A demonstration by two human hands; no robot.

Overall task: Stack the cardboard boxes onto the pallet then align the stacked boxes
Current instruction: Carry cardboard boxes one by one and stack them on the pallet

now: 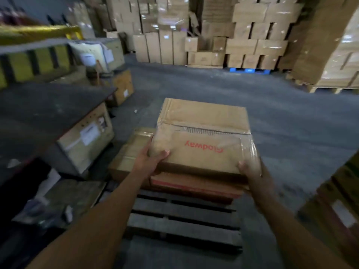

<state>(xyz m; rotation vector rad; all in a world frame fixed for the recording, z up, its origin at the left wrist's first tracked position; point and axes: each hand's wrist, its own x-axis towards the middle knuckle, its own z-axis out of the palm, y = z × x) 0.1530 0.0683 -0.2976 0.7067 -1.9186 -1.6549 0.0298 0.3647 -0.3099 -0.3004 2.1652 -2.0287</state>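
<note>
A taped brown cardboard box (pixel 204 133) with red upside-down lettering is held in both hands over the dark wooden pallet (pixel 182 220). My left hand (pixel 153 162) grips its near left corner, and my right hand (pixel 250 171) grips its near right corner. Under it lies a box with a red edge (pixel 194 183), resting on the pallet's far part. Another brown box (pixel 132 152) sits beside that one on the left, partly hidden by my left hand. I cannot tell whether the held box touches the one beneath.
A dark crate (pixel 58 121) with paper labels stands close on the left. Tall stacks of wrapped cartons (pixel 242 35) line the back wall, one on a blue pallet (pixel 248 70). Grey concrete floor (pixel 213 88) stretches ahead. More cartons (pixel 336 206) stand at the right edge.
</note>
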